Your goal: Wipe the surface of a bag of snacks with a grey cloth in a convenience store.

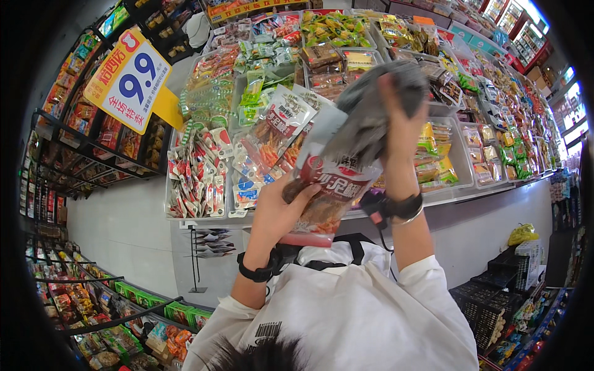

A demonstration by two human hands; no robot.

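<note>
My left hand [283,204] grips a clear-fronted snack pouch [334,195] with a dark red printed band, in front of my chest. Brown food shows through its lower part. Up and to the right, my right hand [403,109] is closed around a dark grey packet [357,123], blurred by motion. The packet's lower end overlaps the top of the pouch; whether there are several packets in the right hand cannot be made out. Just beyond my left hand, similar upright pouches [284,123] stand in a display bin.
A sloped display counter [211,224] spreads ahead, its bins filled with wrapped snacks. A yellow-and-white price sign [132,81] rises at the left. Shelves of packets [116,320] line the left side. Black plastic crates [485,301] are stacked at the lower right.
</note>
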